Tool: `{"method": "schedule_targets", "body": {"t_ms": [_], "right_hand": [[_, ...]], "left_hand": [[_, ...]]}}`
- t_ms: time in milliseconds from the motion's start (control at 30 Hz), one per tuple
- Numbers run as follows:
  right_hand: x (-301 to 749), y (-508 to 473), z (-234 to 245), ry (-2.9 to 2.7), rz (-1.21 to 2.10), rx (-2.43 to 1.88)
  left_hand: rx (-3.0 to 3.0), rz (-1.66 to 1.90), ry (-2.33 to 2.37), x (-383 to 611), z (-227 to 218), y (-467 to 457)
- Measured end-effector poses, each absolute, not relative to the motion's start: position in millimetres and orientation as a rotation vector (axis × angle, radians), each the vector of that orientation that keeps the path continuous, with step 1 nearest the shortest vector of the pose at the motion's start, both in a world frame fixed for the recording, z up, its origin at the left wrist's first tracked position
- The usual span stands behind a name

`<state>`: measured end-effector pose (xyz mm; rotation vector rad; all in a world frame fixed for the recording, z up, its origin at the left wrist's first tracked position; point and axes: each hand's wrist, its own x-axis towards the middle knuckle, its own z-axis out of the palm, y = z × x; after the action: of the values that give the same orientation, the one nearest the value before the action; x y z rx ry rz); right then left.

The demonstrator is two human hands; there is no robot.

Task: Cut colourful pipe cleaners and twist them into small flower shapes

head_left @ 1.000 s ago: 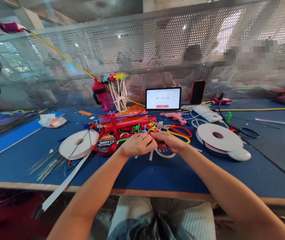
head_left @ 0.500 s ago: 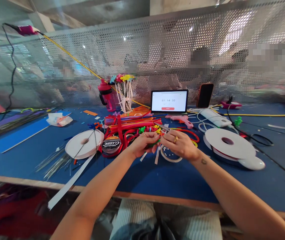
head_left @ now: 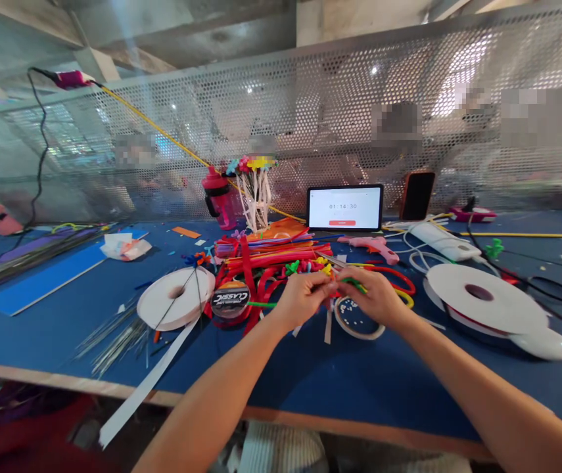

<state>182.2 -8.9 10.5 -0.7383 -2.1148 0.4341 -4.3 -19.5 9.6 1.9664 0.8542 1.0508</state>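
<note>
My left hand point(head_left: 305, 299) and my right hand point(head_left: 374, 295) meet over the middle of the table, fingertips pinched close together. A thin green pipe cleaner point(head_left: 261, 304) runs out to the left from behind my left hand, and more green shows at my right fingers. Both hands grip it, though its middle is hidden by the fingers. Just behind lies a bundle of red and pink pipe cleaners point(head_left: 281, 257). Small green and yellow twisted pieces lie at its front edge. Below my right hand is a roll of tape point(head_left: 338, 322) with small white bits inside its ring.
White spools point(head_left: 162, 315) point(head_left: 502, 309) flank the hands. A round CLASSIC-labelled reel point(head_left: 230, 302) is left of centre. Behind stand a pink bottle point(head_left: 220, 203), pipe-cleaner flowers point(head_left: 256, 197), a tablet point(head_left: 344, 209) and a phone point(head_left: 417, 196). A pink glue gun point(head_left: 372, 247) lies nearby.
The whole view has shifted, so things appear farther right and slightly lower. My hands have drawn a little apart, and a green length now shows left of my left hand.
</note>
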Motion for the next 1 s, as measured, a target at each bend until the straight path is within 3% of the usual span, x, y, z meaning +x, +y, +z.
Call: {"method": "schedule_targets", "body": {"t_ms": [100,167,233,400,467,533,700,767,867,1000], "right_hand": [[193,-8,12,-2.249,-0.103,-0.576],[197,-6,13,-2.319,-0.191,-0.543],[196,-4,13,-2.274,-0.027,-0.638],[178,-5,9,-2.059,0.961,-0.821],[173,-7,7,-2.008,1.033,-0.838],[172,-9,5,-2.030,0.854,-0.845],[192,-5,2,-2.198,-0.090,-0.688],[198,-2,3,-2.303,-0.198,-0.607],[195,0,5,-2.214,0.046,-0.733],[179,-1,4,-1.927,0.997,-0.879]], "left_hand": [[1.567,0.913,0.725,-2,11,-17],[1.615,0.940,0.750,-3,11,-16],[1.906,1.051,0.858,-5,10,-18],[2.666,1.104,0.985,-9,6,-25],[2.674,1.113,0.993,-9,6,-26],[2.501,1.158,0.990,-8,7,-26],[1.666,0.964,0.740,-1,9,-19],[1.529,0.867,0.665,0,9,-17],[1.806,1.019,0.799,-2,7,-17],[2.571,1.137,0.924,-9,3,-21]]}}
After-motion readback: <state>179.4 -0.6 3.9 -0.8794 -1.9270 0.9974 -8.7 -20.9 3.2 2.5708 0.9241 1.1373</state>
